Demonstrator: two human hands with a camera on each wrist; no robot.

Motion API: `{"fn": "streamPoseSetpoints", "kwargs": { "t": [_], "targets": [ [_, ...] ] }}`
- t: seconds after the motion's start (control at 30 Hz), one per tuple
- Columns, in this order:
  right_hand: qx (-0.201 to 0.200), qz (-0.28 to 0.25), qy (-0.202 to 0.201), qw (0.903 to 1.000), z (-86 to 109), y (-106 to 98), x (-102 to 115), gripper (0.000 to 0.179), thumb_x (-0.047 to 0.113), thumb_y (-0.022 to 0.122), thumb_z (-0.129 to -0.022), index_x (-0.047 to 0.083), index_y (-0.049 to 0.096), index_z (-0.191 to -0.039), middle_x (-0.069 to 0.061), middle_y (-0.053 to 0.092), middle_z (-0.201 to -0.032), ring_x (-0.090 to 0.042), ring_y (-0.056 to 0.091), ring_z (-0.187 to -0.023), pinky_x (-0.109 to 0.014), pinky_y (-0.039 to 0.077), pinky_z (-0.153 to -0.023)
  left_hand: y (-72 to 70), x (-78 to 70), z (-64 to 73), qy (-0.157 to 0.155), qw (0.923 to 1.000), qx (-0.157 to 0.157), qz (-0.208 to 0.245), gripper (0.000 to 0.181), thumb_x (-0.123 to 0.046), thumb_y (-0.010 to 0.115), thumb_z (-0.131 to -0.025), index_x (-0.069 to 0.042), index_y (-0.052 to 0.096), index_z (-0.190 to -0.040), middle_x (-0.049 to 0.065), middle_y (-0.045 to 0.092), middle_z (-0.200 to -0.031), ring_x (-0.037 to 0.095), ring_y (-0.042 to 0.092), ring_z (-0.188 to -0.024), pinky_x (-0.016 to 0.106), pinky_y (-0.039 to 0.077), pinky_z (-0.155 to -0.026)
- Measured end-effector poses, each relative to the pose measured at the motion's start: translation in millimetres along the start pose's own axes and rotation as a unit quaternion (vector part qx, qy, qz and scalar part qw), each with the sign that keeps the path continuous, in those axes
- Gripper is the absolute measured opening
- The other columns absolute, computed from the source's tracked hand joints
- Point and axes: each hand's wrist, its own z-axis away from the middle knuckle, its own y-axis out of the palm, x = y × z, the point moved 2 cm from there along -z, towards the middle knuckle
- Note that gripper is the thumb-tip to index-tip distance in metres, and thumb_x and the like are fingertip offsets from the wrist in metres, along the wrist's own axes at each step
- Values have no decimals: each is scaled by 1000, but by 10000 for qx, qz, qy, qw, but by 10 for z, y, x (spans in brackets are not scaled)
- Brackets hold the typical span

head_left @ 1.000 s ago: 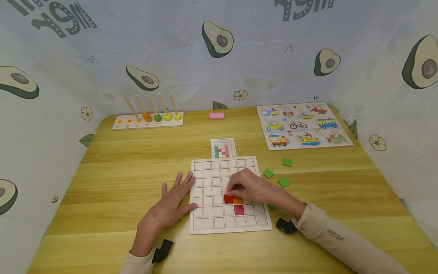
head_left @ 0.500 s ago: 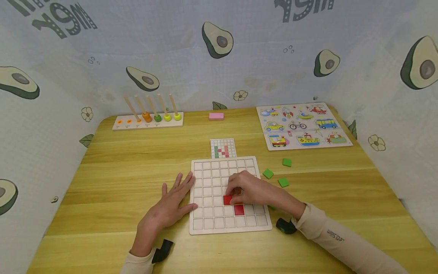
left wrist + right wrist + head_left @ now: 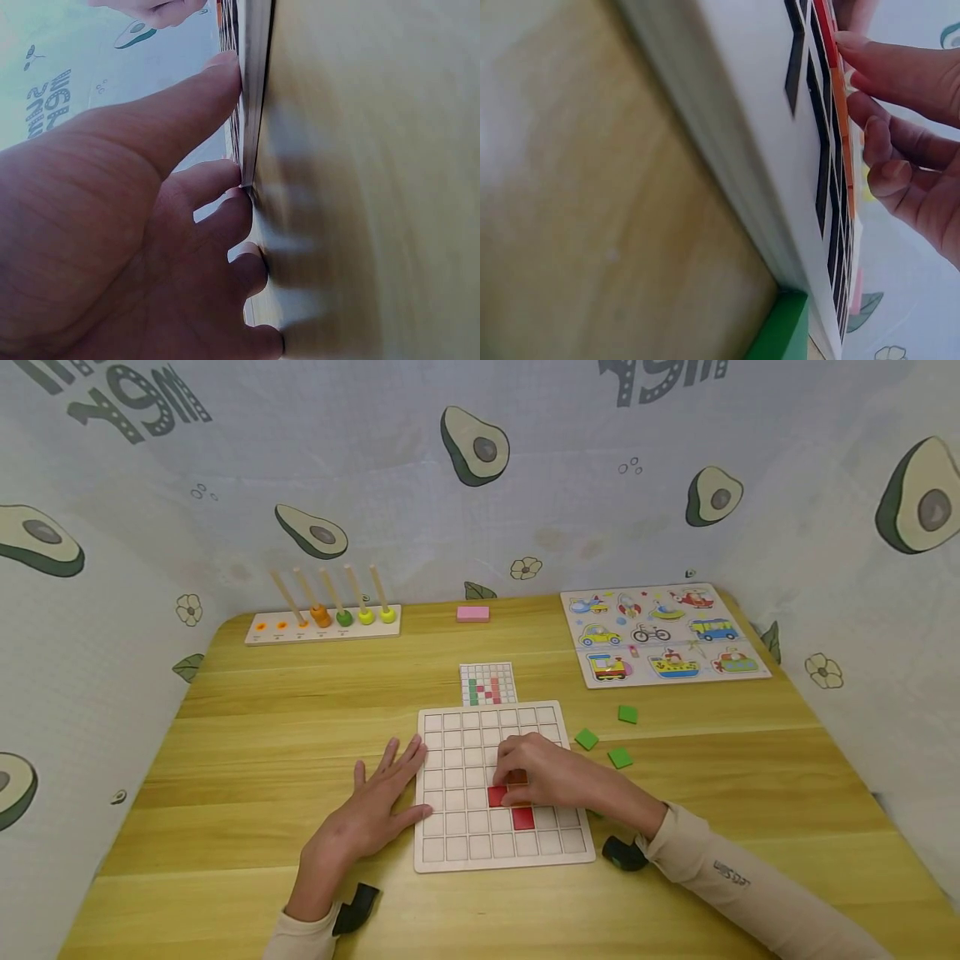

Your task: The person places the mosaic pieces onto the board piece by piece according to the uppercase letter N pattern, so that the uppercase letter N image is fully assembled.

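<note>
My left hand point(image 3: 375, 818) lies spread at the left side of a pale wooden grid board point(image 3: 457, 822), its fingertips and thumb along the edge. Over the middle of the board, my right hand point(image 3: 555, 772) has its thumb and fingers curled at a red square tile point(image 3: 497, 797), which lies flat in a cell. In the right wrist view the thumb tip touches this tile. A darker red tile point(image 3: 523, 818) sits in a cell diagonally below and to the right. Orange tiles point(image 3: 840, 94) in a line show in the right wrist view; my right hand mostly hides them in the head view.
A printed pattern card point(image 3: 487, 681) lies behind the board. Several green tiles point(image 3: 619, 757) are scattered to its right. Farther back stand a peg stacker with coloured beads point(image 3: 322, 622), a pink block point(image 3: 473, 614) and a vehicle picture puzzle point(image 3: 667, 635).
The red tile, slightly tilted in my right fingers a second ago, now lies flat in its cell. My right thumb has come down onto its right side. My left hand has stayed put.
</note>
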Motion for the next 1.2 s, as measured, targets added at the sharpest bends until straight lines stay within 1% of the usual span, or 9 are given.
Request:
{"fn": "streamPoseSetpoints", "kwargs": {
  "t": [0.23, 0.33, 0.43, 0.5, 0.6, 0.73, 0.93, 1.1, 1.2],
  "targets": [
    [15, -109, 51, 9999, 23, -23, -9, 17, 18, 91, -90, 9, 85, -103, 3, 73, -95, -9, 59, -83, -25, 53, -76, 5, -1, -4, -4, 10000, 0, -20, 84, -26, 71, -106, -7, 23, -172, 6, 12, -181, 37, -4, -167, 74, -14, -123],
    [-97, -174, -9, 9998, 81, -58, -42, 17, 20, 90, -91, 10, 85, -104, 5, 73, -95, -9, 61, -84, -29, 53, -81, 6, -5, -6, -6, 10000, 16, -30, 84, -25, 71, -106, -6, 24, -172, 6, 12, -181, 36, -4, -167, 74, -14, -123],
    [-187, -298, -71, 9994, 160, -125, -84, 19, 21, 90, -91, 10, 85, -105, 5, 73, -93, -12, 62, -83, -31, 52, -79, 6, -9, -4, -11, 10000, 29, -24, 84, -25, 71, -106, -6, 23, -172, 6, 12, -181, 37, -4, -167, 74, -14, -123],
    [-207, -424, -47, 9989, 221, -186, -121, 20, 20, 90, -91, 9, 85, -106, 4, 72, -92, -15, 62, -81, -30, 51, -75, 4, -11, -2, -13, 10000, 29, -12, 84, -24, 71, -106, -6, 23, -172, 7, 12, -181, 37, -4, -167, 74, -14, -123],
    [-188, -658, 172, 9975, 330, -287, -188, 21, 21, 89, -91, 10, 84, -109, 5, 72, -91, -19, 62, -79, -27, 49, -68, 3, -11, -1, -14, 10000, 26, 1, 84, -24, 71, -106, -6, 23, -172, 6, 12, -181, 37, -4, -167, 74, -15, -123],
    [-103, -929, 516, 9943, 503, -393, -275, 17, 22, 89, -92, 14, 84, -106, 12, 71, -91, -21, 62, -81, -27, 46, -68, 3, -6, -2, -14, 10000, 29, -6, 84, -24, 71, -106, -6, 23, -172, 6, 12, -181, 37, -5, -167, 74, -15, -123],
    [20, -1251, 603, 9903, 749, -495, -353, 17, 21, 91, -90, 13, 80, -99, 10, 70, -88, -25, 63, -78, -26, 47, -67, 7, -3, 4, -9, 10000, 8, -38, 83, -24, 71, -106, -6, 25, -172, 6, 13, -181, 37, -4, -167, 75, -14, -123],
    [22, -1133, 710, 9910, 973, -636, -438, 19, 20, 92, -88, 14, 76, -97, 9, 69, -86, -23, 62, -74, -24, 48, -63, 3, -17, 4, 19, 10000, 2, -31, 81, -25, 70, -106, -5, 25, -171, 6, 13, -181, 36, -3, -167, 74, -13, -123],
    [169, -1031, 870, 9907, 1074, -716, -493, 20, 20, 92, -87, 14, 76, -97, 10, 68, -85, -21, 61, -73, -23, 46, -61, -1, -20, 6, -5, 10000, -11, -22, 81, -25, 70, -107, -5, 25, -171, 6, 13, -181, 36, -4, -167, 74, -14, -123]
  ]
}}
